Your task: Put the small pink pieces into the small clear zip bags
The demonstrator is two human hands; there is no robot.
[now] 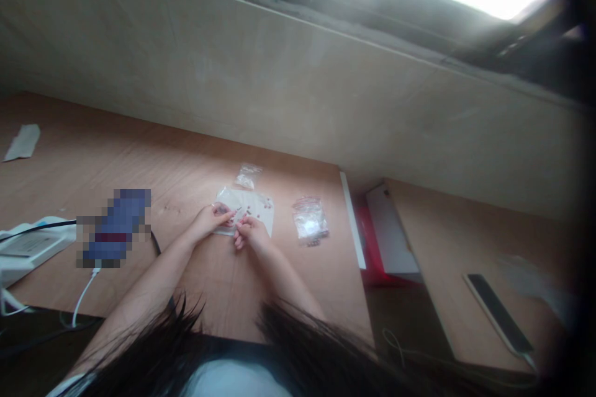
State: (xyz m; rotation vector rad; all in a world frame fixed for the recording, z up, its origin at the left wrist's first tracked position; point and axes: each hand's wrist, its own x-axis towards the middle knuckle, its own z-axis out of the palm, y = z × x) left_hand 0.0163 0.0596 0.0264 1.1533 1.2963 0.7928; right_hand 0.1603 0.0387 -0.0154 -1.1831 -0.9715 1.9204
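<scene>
The work seems partway: small reddish pieces (248, 207) lie loose on the white sheet (261, 218) on the desk (153, 161), and I cannot make out anything finished. Left hand (212, 221) and right hand (254, 233) have bent fingers near together; whether they grip something, I cannot tell.

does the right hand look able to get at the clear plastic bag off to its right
Probably yes: the clear plastic bag lies to the right of the right hand, and nothing visible stands between them on the wooden tabletop.
</scene>
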